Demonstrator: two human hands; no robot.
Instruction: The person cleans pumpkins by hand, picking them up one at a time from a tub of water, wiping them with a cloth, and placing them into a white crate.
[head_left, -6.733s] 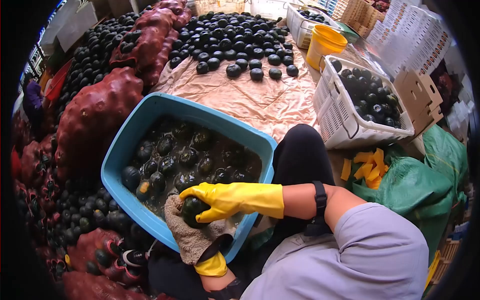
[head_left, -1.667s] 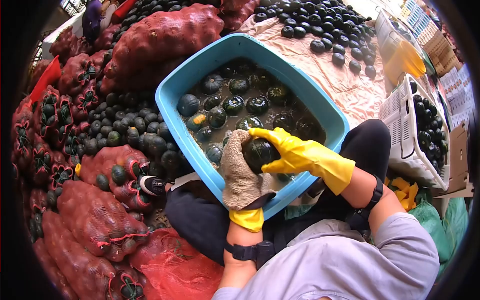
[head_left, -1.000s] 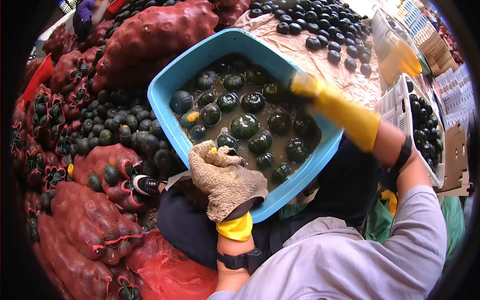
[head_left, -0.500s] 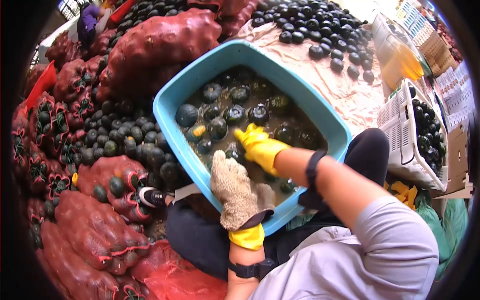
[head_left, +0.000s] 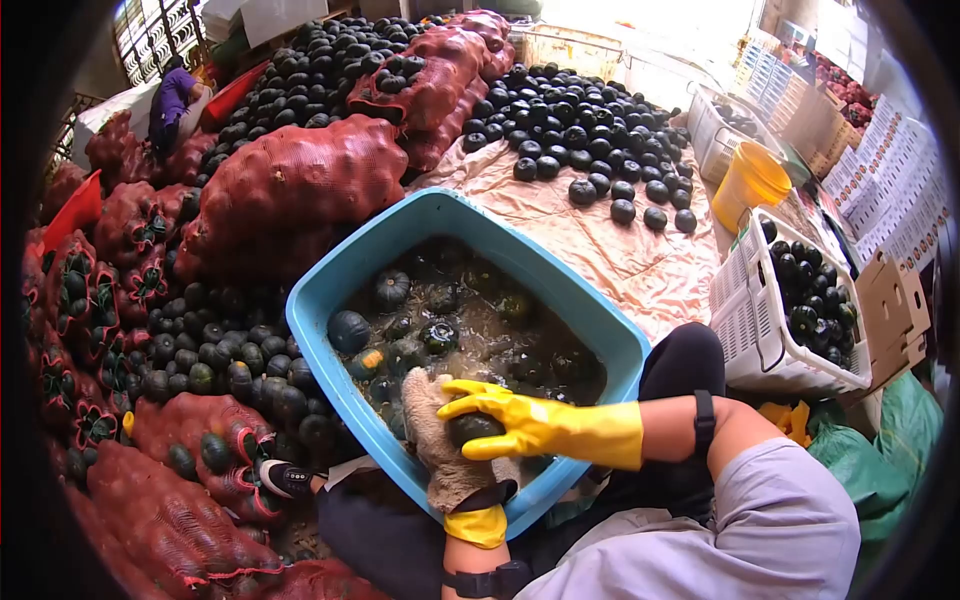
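Note:
A small dark green pumpkin (head_left: 473,428) is held between my two hands over the near side of a blue tub (head_left: 345,420). My right hand (head_left: 505,418), in a yellow rubber glove, wraps its fingers and thumb round the pumpkin. My left hand (head_left: 435,440) wears a tan fluffy mitt over a yellow glove and presses against the pumpkin's left side; its fingers are partly hidden by the mitt. Murky brown water (head_left: 490,335) fills the tub. Several dark pumpkins float in it, among them a green one (head_left: 367,363) with an orange patch.
Red mesh sacks (head_left: 290,185) and loose pumpkins (head_left: 225,350) lie on the left. Beyond the tub, more pumpkins (head_left: 590,150) rest on a pale sheet (head_left: 610,265). A white crate (head_left: 745,320) of pumpkins and a yellow bucket (head_left: 750,183) stand right. A person in purple (head_left: 175,100) is far left.
My right hand has come out of the water with a pumpkin and brought it against my left mitt. The camera view has tilted up, showing more of the background.

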